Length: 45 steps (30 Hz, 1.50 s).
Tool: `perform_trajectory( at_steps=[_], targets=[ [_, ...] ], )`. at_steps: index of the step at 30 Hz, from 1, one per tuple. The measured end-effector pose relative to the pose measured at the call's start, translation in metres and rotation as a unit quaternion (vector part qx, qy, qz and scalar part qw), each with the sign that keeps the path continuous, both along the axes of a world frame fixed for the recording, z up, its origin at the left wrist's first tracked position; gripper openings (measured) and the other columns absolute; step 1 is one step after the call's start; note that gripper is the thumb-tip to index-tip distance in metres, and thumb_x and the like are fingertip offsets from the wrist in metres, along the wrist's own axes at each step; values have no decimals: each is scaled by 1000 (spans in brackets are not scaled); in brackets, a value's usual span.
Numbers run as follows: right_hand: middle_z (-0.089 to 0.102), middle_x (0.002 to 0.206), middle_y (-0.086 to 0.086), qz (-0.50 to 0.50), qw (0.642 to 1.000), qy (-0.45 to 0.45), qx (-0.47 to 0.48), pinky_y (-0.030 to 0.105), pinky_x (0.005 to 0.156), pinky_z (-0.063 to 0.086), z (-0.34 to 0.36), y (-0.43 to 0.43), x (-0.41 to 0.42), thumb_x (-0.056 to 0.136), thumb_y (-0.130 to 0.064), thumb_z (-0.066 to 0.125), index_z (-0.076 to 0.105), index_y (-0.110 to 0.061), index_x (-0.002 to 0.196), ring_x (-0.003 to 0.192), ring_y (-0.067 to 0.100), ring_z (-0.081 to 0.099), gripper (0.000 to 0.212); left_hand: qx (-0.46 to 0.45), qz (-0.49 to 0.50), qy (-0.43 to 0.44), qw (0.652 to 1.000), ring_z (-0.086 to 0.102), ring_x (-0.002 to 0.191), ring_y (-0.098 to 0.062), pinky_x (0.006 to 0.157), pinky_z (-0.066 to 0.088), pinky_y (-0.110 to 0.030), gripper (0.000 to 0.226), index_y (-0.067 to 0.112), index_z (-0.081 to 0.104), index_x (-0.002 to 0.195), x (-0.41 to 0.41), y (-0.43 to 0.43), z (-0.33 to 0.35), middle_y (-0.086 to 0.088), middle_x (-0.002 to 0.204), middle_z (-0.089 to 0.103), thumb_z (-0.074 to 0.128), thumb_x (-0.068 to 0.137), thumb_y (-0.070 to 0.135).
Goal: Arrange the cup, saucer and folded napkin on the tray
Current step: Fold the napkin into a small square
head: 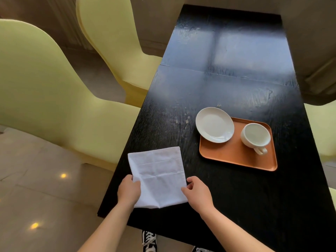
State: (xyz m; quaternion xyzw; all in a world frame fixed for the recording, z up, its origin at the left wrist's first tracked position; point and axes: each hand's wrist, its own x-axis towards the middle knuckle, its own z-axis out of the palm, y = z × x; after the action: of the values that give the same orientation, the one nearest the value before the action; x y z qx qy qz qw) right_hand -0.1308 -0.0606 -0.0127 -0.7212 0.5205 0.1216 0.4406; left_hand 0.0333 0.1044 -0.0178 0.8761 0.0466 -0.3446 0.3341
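A white napkin point(158, 175) lies spread on the black table point(227, 79) near its front left corner. My left hand point(129, 190) pinches its near left edge, and my right hand point(197, 192) grips its near right edge. To the right sits an orange tray point(234, 155). A white cup point(255, 136) stands upright on the tray's right half, handle toward me. A white saucer point(214, 124) rests tilted on the tray's far left corner, partly overhanging onto the table.
Two pale yellow chairs point(54, 99) stand along the table's left side, over a tiled floor. A beige upholstered seat point(312, 42) borders the table's far right. My shoes point(149, 240) show below the near edge.
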Motion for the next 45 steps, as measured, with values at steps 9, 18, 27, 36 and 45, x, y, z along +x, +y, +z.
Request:
perform_trajectory(
  at_steps=[9,18,27,36,45],
  targets=[
    [69,88,-2,-139,990,-18,22,35,75,60,4,-19,-65,87,-14,66,65,-30,99,80,14,68,21,-121,90,129,980,70,87,-30,67,61,-45,20,10,61,105,-40,-40,5,-12,100,69,55,88,4],
    [70,108,8,-283,940,-110,156,42,88,64,5,-20,-95,85,-10,81,66,-17,111,92,23,76,31,-172,94,102,975,69,95,-29,60,62,-42,65,40,44,138,-48,-16,5,1,116,61,58,90,-2],
    [72,105,11,-297,923,-171,175,32,65,65,19,-16,-69,94,-3,67,68,-20,108,77,26,79,23,-254,183,201,928,72,95,-37,60,59,-38,30,9,76,101,-40,0,16,-20,112,70,52,84,1],
    [74,116,2,-141,968,-155,137,31,84,65,32,-34,-65,89,13,60,73,-14,122,100,17,75,45,-165,-87,56,981,65,109,-21,78,61,-26,57,24,66,123,-38,26,15,-6,126,64,64,81,-15],
    [73,88,-6,-52,985,-163,-4,29,68,61,43,-43,-65,88,-27,79,78,-32,88,79,16,72,5,-100,-274,-100,951,64,96,-3,81,48,-13,31,28,73,104,-28,36,32,14,102,69,82,78,14]
  ],
)
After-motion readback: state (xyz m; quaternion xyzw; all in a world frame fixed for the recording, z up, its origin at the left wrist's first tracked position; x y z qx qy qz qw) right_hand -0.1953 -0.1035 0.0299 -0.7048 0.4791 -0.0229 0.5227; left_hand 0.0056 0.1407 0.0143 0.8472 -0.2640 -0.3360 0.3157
